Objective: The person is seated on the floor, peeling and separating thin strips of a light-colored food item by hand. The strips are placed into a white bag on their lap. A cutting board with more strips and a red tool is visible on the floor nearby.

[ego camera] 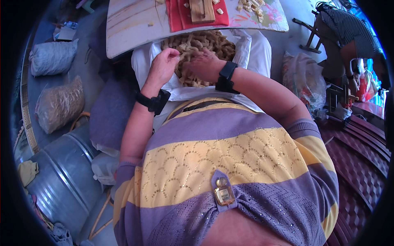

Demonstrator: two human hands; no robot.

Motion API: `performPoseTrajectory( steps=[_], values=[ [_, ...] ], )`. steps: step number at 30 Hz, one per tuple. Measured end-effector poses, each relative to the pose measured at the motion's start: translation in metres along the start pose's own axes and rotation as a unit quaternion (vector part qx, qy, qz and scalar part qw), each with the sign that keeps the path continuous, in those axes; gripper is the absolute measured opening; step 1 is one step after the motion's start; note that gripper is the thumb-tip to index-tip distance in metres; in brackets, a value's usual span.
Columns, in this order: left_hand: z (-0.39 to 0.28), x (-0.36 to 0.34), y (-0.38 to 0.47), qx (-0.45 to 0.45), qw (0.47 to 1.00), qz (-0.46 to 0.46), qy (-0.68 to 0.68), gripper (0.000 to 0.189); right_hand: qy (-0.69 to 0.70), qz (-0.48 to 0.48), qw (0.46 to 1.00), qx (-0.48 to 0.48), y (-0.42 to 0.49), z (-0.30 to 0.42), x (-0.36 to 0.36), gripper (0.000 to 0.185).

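A white sack lies rolled open before me, filled with many small tan pieces whose material I cannot tell. Over its left part is my left hand, thumb and fingertips close together; whether a piece is between them is too small to tell. My right hand rests among the pieces, fingers spread and partly blurred, and its grip cannot be made out. Just beyond the sack, a wooden block with a dark metal strip on it sits on a red cloth on the tabletop.
Cut pieces lie at the tabletop's right. A person in a striped top bends at the right, near a filled plastic bag. Stuffed sacks and a metal drum stand left. Dark red embossed panels lie right.
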State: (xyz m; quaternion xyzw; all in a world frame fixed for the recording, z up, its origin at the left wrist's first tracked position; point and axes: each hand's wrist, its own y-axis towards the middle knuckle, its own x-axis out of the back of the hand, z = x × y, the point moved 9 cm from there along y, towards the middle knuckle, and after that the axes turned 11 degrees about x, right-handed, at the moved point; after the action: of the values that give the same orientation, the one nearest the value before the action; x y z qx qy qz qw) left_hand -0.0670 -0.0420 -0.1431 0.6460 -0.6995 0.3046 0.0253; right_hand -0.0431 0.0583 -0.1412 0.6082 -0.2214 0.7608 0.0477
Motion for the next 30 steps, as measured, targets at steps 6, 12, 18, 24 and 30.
performPoseTrajectory(
  steps=[6,12,18,24,30],
  values=[
    [-0.023,-0.043,-0.019,-0.043,0.989,0.143,0.019,0.048,0.124,-0.068,0.99,-0.013,-0.055,-0.038,0.01,0.022],
    [-0.076,-0.062,-0.032,-0.113,0.964,0.192,-0.147,0.038,0.299,-0.251,0.92,-0.037,-0.08,-0.048,0.1,0.02],
    [-0.135,-0.014,-0.056,-0.252,0.932,0.146,-0.218,0.012,0.595,-0.354,0.722,-0.024,-0.117,-0.015,0.187,0.033],
    [-0.121,-0.002,-0.041,-0.131,0.959,0.111,-0.228,0.028,0.281,-0.459,0.843,0.003,-0.134,-0.022,0.228,0.027],
    [-0.044,0.007,-0.015,-0.032,0.993,-0.047,0.103,0.022,0.61,-0.522,0.589,-0.096,-0.15,-0.074,0.179,0.024]
  ],
)
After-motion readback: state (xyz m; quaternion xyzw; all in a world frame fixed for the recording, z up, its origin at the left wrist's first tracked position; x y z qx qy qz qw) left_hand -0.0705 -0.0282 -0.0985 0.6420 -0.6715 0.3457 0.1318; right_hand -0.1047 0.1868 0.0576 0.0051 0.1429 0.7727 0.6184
